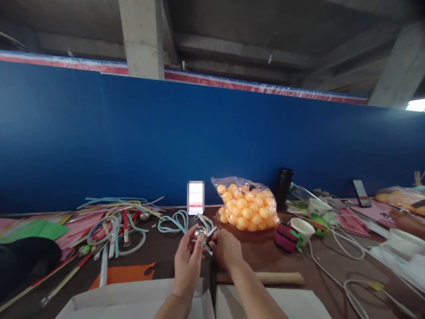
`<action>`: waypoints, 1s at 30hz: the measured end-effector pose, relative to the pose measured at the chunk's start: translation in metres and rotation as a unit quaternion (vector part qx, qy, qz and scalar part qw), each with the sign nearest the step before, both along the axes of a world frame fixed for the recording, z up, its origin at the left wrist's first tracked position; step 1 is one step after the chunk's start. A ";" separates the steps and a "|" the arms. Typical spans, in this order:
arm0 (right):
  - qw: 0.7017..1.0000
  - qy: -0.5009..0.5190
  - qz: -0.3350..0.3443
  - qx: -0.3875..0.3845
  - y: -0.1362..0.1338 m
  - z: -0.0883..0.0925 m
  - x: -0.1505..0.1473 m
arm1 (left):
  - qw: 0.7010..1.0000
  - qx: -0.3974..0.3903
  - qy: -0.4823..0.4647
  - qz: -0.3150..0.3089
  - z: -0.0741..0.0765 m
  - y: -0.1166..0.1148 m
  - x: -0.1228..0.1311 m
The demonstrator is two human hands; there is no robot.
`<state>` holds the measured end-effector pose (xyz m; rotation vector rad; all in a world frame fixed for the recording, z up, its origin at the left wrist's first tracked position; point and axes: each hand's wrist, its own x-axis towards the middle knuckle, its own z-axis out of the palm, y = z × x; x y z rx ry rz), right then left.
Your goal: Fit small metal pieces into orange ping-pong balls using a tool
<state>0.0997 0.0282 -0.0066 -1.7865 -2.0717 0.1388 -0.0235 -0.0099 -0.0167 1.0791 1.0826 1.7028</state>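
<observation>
A shiny silver ball [200,233] sits between the thumb and fingers of my left hand [188,256], which is closed around it. Close on its right, my right hand [227,249] has its fingers bent together. A thin white strip [211,231] shows by those fingertips, but what they grip is partly hidden. Just behind both hands lies a looped light-blue cord [174,222]. A phone [195,197] with a bright, blurred screen stands upright against the blue partition. Under my right forearm, a wooden handle [280,278] lies on the table.
A clear bag of orange ping-pong balls [247,210] stands behind my right hand. Tangled cords and strips [124,217] cover the left side. On the right are a paper cup [302,229], a maroon pouch [286,237] and white cables [345,283]. White boxes [133,301] line the front.
</observation>
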 end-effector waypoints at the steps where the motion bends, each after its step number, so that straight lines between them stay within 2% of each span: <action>1: 1.000 0.001 0.003 0.002 0.000 0.000 0.000 | 1.000 -0.001 0.000 0.000 0.000 0.000 0.000; 12: 1.000 0.011 0.006 0.011 -0.001 -0.004 -0.002 | 1.000 -0.006 0.009 -0.010 -0.004 0.002 -0.001; 21: 0.999 0.043 0.012 0.029 0.000 -0.008 -0.001 | 1.000 -0.002 0.008 -0.022 -0.002 0.003 -0.002; 30: 0.985 0.167 -0.002 0.048 -0.004 -0.003 0.003 | 1.000 0.000 0.025 -0.013 -0.002 0.001 -0.002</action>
